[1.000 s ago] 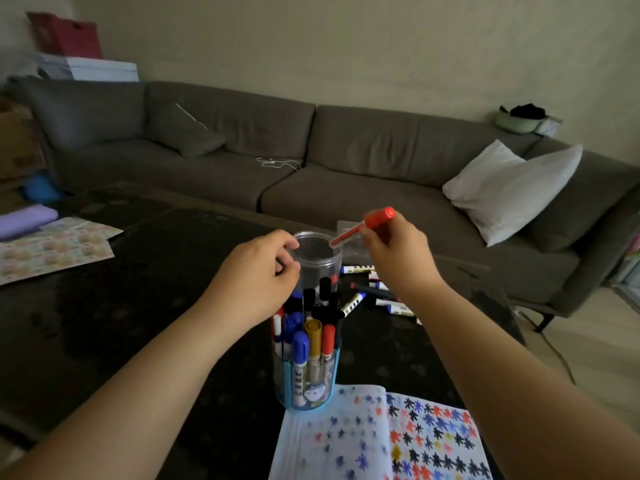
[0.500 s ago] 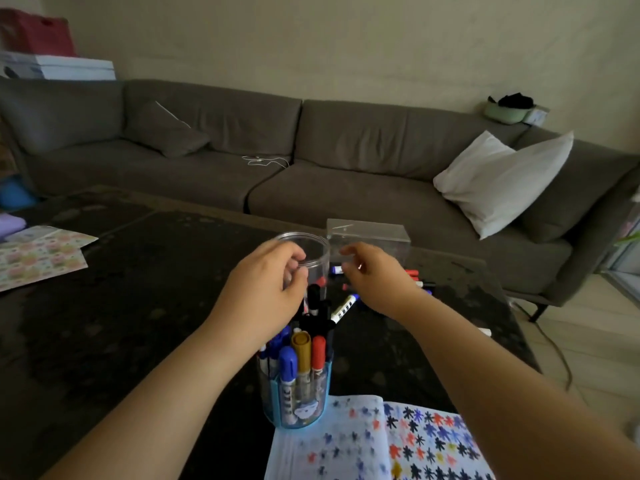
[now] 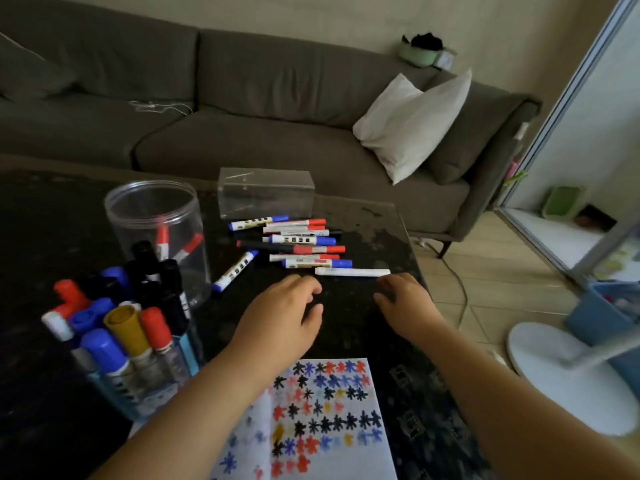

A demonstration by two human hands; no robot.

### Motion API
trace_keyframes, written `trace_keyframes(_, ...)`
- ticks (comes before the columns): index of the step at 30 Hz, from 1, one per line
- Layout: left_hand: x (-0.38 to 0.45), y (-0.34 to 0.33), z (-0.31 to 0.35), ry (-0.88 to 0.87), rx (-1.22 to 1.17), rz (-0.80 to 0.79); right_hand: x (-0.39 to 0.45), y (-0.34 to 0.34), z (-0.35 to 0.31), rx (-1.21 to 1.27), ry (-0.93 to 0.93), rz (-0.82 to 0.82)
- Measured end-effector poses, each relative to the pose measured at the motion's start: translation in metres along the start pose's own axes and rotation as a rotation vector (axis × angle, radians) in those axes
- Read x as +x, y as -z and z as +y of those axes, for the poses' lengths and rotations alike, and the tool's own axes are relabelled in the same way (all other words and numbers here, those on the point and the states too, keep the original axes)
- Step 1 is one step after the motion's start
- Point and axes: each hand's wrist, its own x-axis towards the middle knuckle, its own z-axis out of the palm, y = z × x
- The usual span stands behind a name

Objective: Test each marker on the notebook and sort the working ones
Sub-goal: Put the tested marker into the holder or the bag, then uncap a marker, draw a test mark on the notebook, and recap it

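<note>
the red marker is no longer in the right hand – it now stands in the clear jar beside another red one. both hands are empty, fingers loosely curled, low over the table. the left hand is near the white marker – probably the next to test on the notebook.

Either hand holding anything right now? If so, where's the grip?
Nothing is held. The left hand and right hand hover, fingers loosely curled, above the table near the white marker.
</note>
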Motion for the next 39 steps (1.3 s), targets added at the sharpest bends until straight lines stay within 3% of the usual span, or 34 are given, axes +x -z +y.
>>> trace_keyframes(10,0.022,-0.037,-0.018,0.118,0.04,-0.115,0.061,-0.024,0.015,-0.179,-0.046,-0.027)
trace_keyframes(15,0.017,-0.037,-0.023,0.149,0.028,-0.11,0.058,-0.021,0.019,-0.206,0.032,-0.016)
trace_keyframes(23,-0.02,-0.007,-0.006,0.197,-0.156,-0.048,-0.024,0.029,0.002,0.582,0.14,0.048)
trace_keyframes(28,-0.048,0.019,0.011,0.231,-0.341,-0.035,-0.1,0.045,-0.03,1.025,0.057,-0.195)
trace_keyframes(33,-0.072,0.025,0.023,0.329,-0.564,-0.138,-0.155,0.019,-0.054,1.168,-0.021,-0.408)
trace_keyframes(39,-0.093,0.013,0.027,0.468,-1.056,-0.327,-0.181,0.007,-0.069,1.45,-0.137,-0.564)
